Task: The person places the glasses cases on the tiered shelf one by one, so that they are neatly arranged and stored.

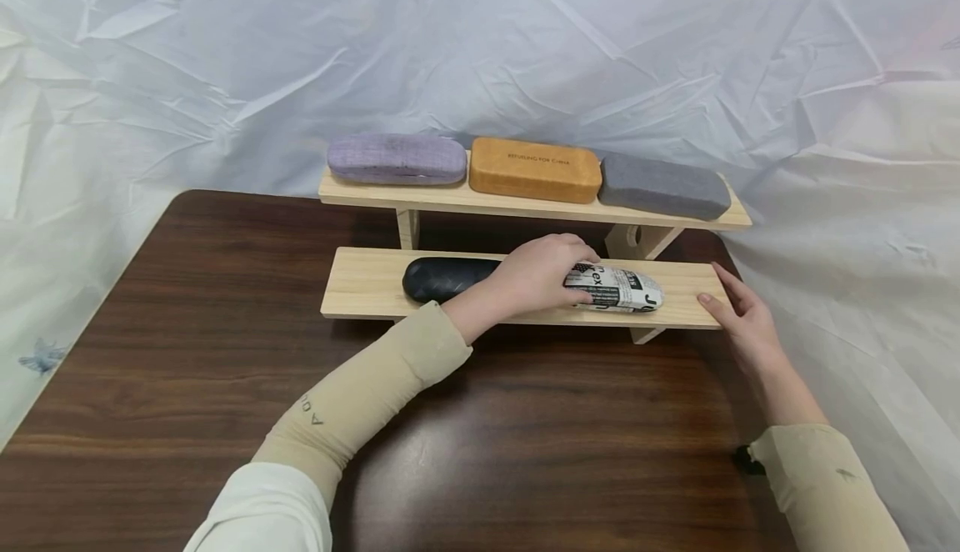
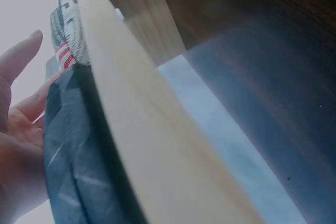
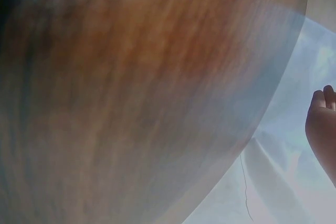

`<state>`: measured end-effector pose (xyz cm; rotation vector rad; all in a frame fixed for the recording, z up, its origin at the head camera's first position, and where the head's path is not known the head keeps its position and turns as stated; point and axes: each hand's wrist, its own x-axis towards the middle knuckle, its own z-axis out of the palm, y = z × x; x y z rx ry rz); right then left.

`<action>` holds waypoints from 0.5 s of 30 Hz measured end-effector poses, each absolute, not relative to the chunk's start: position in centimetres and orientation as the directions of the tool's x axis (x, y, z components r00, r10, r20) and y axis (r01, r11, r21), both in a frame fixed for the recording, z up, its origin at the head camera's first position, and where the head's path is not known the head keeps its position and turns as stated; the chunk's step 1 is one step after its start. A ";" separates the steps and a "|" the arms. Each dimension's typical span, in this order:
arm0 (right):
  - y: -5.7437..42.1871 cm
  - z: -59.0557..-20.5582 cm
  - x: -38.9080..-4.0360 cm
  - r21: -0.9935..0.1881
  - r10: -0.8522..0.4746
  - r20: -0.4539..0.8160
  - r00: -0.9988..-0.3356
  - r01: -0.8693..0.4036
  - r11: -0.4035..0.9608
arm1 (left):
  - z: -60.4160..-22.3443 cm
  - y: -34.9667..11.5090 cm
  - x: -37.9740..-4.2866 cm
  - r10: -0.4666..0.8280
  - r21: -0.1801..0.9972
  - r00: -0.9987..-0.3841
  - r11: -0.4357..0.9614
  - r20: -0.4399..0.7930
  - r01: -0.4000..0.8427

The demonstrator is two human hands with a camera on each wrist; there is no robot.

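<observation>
A two-tier wooden rack stands on the table. My left hand reaches over a newspaper-print glasses case on the lower shelf, thumb on its near side and fingers toward its far side. In the left wrist view the thumb stands apart from the cases, with the other fingers partly hidden behind them. Left of it lies a black quilted glasses case, partly covered by my left forearm and hand. My right hand grips the lower shelf's right end, thumb on top.
On the upper shelf sit a purple glasses case, an orange-brown one and a grey one, side by side. The dark wood table extends in front. White sheeting hangs behind and at the sides.
</observation>
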<state>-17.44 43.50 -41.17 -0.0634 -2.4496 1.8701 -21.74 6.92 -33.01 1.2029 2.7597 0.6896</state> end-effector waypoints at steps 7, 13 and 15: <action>43.3 -40.9 -17.4 -0.955 0.079 0.011 -0.997 0.013 0.296 | -32.7 5.6 -21.2 0.707 0.422 -0.689 0.582 0.160 0.695; 43.1 -40.9 -17.2 -0.954 0.078 0.009 -0.997 0.014 0.298 | -32.6 3.5 -20.5 0.706 0.410 -0.682 0.575 0.190 0.708; 43.1 -40.9 -17.2 -0.951 0.080 0.008 -0.997 0.017 0.307 | -32.5 2.6 -20.2 0.702 0.404 -0.683 0.575 0.202 0.711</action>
